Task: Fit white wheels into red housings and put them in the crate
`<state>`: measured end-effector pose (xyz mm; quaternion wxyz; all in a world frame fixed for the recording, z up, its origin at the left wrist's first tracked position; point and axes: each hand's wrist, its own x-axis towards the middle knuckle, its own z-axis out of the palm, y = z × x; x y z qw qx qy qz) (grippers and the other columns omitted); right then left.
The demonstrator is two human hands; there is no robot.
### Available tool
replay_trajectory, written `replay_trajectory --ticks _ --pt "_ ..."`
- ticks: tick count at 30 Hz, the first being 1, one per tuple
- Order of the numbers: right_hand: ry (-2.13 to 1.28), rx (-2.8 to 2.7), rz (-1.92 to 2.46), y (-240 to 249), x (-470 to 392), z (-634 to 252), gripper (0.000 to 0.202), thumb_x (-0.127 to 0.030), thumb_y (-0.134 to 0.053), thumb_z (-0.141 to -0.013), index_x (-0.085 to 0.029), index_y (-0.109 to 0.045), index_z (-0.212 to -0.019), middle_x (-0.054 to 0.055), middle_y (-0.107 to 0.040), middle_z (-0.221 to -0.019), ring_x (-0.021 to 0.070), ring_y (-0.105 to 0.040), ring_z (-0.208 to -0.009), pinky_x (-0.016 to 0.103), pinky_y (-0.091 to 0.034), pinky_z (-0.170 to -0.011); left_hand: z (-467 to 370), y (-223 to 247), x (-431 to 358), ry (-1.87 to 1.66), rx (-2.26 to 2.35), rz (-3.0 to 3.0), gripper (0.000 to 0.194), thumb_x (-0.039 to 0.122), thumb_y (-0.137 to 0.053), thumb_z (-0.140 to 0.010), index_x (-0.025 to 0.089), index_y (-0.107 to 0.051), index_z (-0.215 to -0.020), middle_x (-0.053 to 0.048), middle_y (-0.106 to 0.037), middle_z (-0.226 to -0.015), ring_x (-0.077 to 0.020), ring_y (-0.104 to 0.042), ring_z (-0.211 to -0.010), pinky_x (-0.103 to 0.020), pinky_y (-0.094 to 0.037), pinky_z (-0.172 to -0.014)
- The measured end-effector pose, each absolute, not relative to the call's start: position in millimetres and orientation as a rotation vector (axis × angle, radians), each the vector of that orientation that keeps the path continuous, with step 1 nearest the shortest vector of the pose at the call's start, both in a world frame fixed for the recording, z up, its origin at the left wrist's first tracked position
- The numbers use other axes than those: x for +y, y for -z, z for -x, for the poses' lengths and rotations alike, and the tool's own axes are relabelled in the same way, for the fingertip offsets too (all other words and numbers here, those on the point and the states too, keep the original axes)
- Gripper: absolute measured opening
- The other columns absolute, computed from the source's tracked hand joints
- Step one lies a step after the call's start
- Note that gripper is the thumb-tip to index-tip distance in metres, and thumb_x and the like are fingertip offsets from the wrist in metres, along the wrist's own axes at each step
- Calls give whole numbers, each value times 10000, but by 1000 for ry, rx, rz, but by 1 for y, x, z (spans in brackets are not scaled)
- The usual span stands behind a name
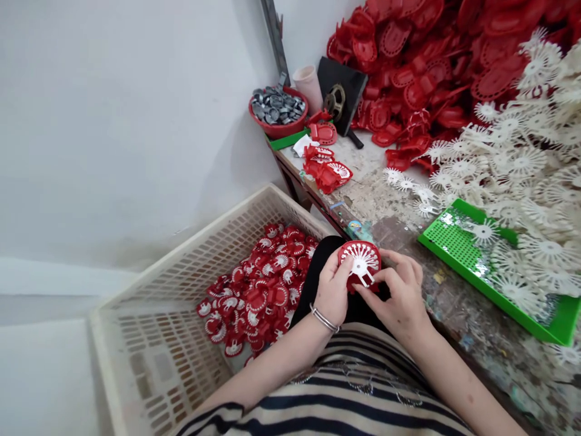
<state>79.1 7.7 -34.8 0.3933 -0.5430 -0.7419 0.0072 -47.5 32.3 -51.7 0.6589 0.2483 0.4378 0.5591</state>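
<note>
Over my lap I have a rounded red plastic part point(348, 249) with a white spoked plastic piece point(360, 266) lying in its face. My left hand point(332, 289) grips the part from the left, the thumb pressed on the white piece. At the lower right, my right hand point(403, 293) has its fingers bent around the edge, thumb and forefinger touching the part near the white piece's two prongs. The underside of the red part and some fingertips behind it are hidden.
A plastic crate point(181, 248) at left holds many red-and-white pieces point(258, 290). On the worn bench are a green tray point(485, 278), a heap of white spoked pieces point(521, 163), piled red parts point(422, 66), and a red bowl point(276, 128) of grey metallic pieces.
</note>
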Motion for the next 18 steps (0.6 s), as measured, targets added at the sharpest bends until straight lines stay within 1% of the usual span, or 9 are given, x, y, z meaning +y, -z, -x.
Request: replay_trajectory --ticks 2,3,4,6,8,11,14,18 --pt "-4 -1922 1381 32 4 -81 201 -379 -692 -806 -212 -581 -782 125 -538 -1221 302 -507 -1098 508 -393 -932 49 51 33 -1239 978 -565 324 355 -678 -794 183 -676 -1069 -47 -737 -989 -186 -667 -853 -315 -514 -807" --pt "8 -1934 1389 32 2 -82 201 -393 -685 -811 -216 -597 -850 135 -523 -1241 308 -503 -1113 515 -388 -944 51 51 33 -1226 976 -573 316 346 -674 -798 180 -675 -1066 -48 -737 -985 -185 -666 -849 -314 -513 -804" --pt "21 -1943 1398 31 0 -83 242 -411 -675 -817 -220 -600 -945 145 -513 -1252 313 -502 -1123 522 -385 -953 52 52 34 -1214 976 -583 308 338 -670 -800 177 -675 -1063 -48 -737 -981 -183 -664 -846 -311 -513 -801" --pt "31 -1964 1425 32 -1 -85 408 -437 -659 -823 -220 -551 -1151 159 -508 -1256 314 -505 -1129 530 -383 -965 54 52 34 -1174 979 -614 298 324 -664 -804 173 -676 -1060 -46 -735 -978 -179 -659 -844 -301 -508 -793" --pt "15 -2006 1446 35 -2 -87 506 -437 -665 -814 -210 -515 -1240 164 -502 -1271 320 -499 -1136 534 -385 -969 56 51 34 -1108 976 -651 298 315 -663 -804 167 -677 -1062 -46 -732 -977 -172 -652 -838 -292 -500 -790" --pt "-64 -2060 1451 41 -2 -89 464 -394 -681 -801 -197 -560 -1203 165 -498 -1289 325 -489 -1151 542 -377 -982 58 50 33 -1016 972 -692 313 319 -678 -793 168 -680 -1067 -45 -730 -977 -162 -640 -826 -284 -484 -790" --pt "-111 -2055 1427 46 -3 -89 412 -391 -683 -799 -193 -581 -1146 160 -519 -1267 319 -504 -1143 550 -365 -991 58 49 33 -988 979 -641 319 344 -711 -760 168 -697 -1026 -35 -734 -919 -150 -632 -777 -272 -476 -750" --pt "-112 -2030 1419 49 -2 -90 500 -438 -691 -787 -181 -536 -1187 167 -538 -1237 323 -516 -1131 554 -366 -986 54 49 31 -1010 952 -524 330 400 -745 -720 161 -717 -945 -23 -730 -850 -136 -623 -737 -256 -473 -712"
